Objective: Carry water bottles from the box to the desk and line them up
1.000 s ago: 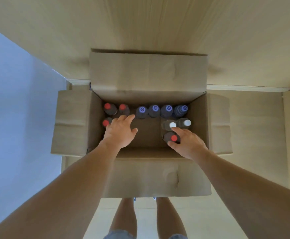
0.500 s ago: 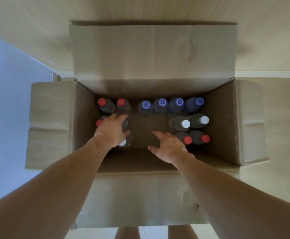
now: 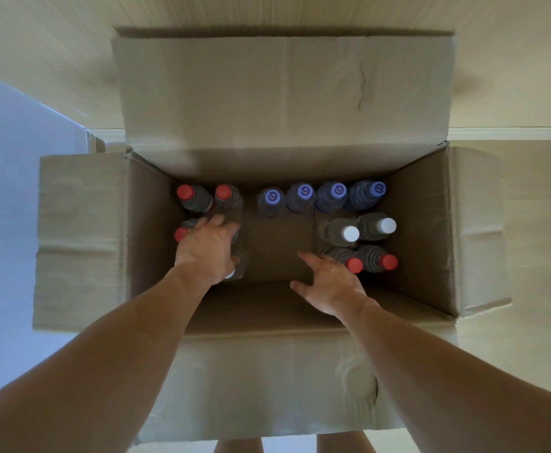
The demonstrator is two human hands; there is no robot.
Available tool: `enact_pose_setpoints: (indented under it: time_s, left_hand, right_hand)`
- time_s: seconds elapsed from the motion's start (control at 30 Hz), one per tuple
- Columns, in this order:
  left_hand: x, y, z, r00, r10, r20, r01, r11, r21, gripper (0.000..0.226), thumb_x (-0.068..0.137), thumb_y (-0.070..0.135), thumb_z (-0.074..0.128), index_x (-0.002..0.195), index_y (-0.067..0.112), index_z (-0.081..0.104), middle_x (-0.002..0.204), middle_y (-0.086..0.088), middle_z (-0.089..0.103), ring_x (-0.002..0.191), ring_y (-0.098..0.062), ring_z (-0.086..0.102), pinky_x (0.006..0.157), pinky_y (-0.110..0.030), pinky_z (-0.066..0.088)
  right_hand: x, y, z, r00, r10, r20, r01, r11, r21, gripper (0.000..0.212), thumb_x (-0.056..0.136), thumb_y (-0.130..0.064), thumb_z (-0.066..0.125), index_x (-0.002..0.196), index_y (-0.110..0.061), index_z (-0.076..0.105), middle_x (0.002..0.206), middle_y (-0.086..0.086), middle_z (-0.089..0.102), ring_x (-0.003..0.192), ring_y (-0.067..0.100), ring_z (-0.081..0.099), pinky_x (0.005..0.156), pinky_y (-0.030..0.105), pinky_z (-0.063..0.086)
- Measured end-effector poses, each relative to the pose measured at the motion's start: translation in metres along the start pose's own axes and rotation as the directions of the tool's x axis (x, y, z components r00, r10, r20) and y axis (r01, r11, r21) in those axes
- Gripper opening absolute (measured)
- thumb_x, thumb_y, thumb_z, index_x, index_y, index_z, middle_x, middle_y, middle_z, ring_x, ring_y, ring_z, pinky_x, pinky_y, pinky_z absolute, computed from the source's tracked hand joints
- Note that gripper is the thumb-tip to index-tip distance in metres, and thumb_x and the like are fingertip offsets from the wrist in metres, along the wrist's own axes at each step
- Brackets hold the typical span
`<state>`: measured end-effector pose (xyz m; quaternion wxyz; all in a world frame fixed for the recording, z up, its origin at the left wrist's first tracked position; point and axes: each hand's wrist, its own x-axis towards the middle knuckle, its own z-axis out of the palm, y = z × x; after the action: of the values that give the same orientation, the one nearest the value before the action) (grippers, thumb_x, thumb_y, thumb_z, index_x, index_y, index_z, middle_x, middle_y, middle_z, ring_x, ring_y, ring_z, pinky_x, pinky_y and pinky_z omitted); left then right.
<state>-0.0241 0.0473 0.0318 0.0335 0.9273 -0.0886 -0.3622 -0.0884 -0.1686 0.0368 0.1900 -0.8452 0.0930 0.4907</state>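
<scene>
Left hand (image 3: 209,248): we see it over a clear bottle (image 3: 237,256); grip hidden, cannot tell.
Right hand (image 3: 329,282): fingers spread, holding nothing.
Box (image 3: 424,230): near wall cut off by arms.

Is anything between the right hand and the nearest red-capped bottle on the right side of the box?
Nothing visible. The right hand is open, right beside the red-capped bottle, with only bare box floor near it.

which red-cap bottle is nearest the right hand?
The red-capped bottle in the near-right pair, the left one of the two; the right hand almost touches it.
</scene>
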Motion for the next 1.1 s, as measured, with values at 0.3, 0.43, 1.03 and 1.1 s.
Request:
enact_pose_setpoints:
  time_s: [0.3, 0.43, 1.03, 1.1]
  left_hand:
    - [-0.003, 0.002, 0.010, 0.994, 0.101, -0.050, -0.090, 0.978, 0.190, 0.061, 0.087, 0.042, 0.071, 0.142, 0.029, 0.050, 0.145, 0.003, 0.044, 0.138, -0.025, 0.034, 0.112, -0.041, 0.034]
    - [0.001, 0.001, 0.010, 1.000, 0.001, -0.007, -0.001, 0.993, 0.118, 0.056, 0.089, 0.039, 0.071, 0.141, 0.027, 0.052, 0.145, 0.001, 0.043, 0.136, -0.026, 0.038, 0.110, -0.042, 0.038]
    - [-0.011, 0.017, 0.026, 0.982, -0.004, 0.189, -0.038, 0.975, 0.221, 0.029, 0.097, 0.017, 0.062, 0.126, 0.019, 0.059, 0.123, -0.007, 0.058, 0.110, -0.029, 0.063, 0.088, -0.040, 0.052]
    - [-0.010, 0.017, 0.028, 0.980, -0.018, 0.196, -0.023, 0.978, 0.206, 0.029, 0.097, 0.014, 0.061, 0.125, 0.018, 0.059, 0.123, -0.008, 0.058, 0.111, -0.029, 0.063, 0.088, -0.039, 0.051]
  right_hand:
    - [0.002, 0.000, 0.002, 1.000, -0.006, 0.010, 0.006, 1.000, 0.031, 0.070, 0.095, -0.054, 0.055, 0.155, -0.041, 0.022, 0.162, 0.004, 0.026, 0.146, 0.029, 0.031, 0.112, 0.041, 0.039]
    - [0.010, -0.003, 0.006, 1.000, -0.023, 0.014, 0.022, 0.999, 0.039, 0.070, 0.095, -0.054, 0.056, 0.155, -0.041, 0.022, 0.161, 0.004, 0.028, 0.147, 0.028, 0.029, 0.113, 0.041, 0.036]
    - [0.018, 0.015, 0.006, 0.995, 0.015, -0.102, -0.015, 1.000, -0.006, 0.066, 0.094, -0.054, 0.056, 0.152, -0.039, 0.029, 0.157, 0.003, 0.034, 0.143, 0.027, 0.034, 0.109, 0.041, 0.039]
    - [0.017, 0.013, 0.004, 0.983, -0.013, -0.184, 0.015, 1.000, 0.007, 0.060, 0.095, -0.050, 0.057, 0.149, -0.035, 0.037, 0.149, 0.003, 0.044, 0.136, 0.026, 0.043, 0.103, 0.041, 0.044]
